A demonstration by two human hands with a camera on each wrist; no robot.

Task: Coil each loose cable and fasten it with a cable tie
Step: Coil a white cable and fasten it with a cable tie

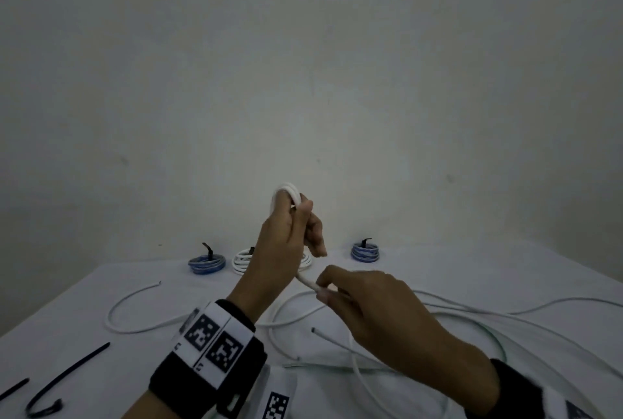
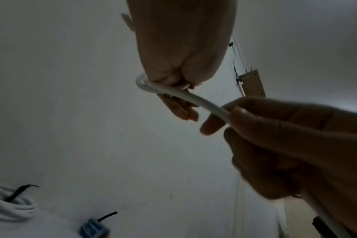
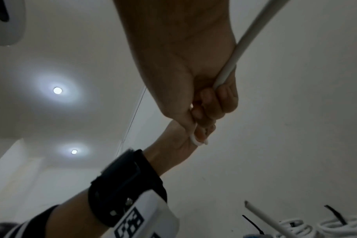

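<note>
Smooth plastic cabling on a matt cloth-covered counter.
You hold a white cable (image 1: 305, 278) whose jacket looks like smooth, slightly glossy plastic. The counter (image 1: 505, 270) wears a white matt cloth with soft creases. The black cable tie (image 1: 67, 375) looks like thin matt plastic. The blue coils (image 1: 206, 264) have a shinier, translucent plastic jacket. Your wrist strap (image 1: 209, 375) looks like black matt fabric with printed white panels. The wall (image 1: 337, 81) is matt and faintly scuffed.

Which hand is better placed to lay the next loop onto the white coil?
Probably the right hand: it pinches the white cable just below the small coil that the left hand holds raised, so it can likely feed the slack around.
</note>
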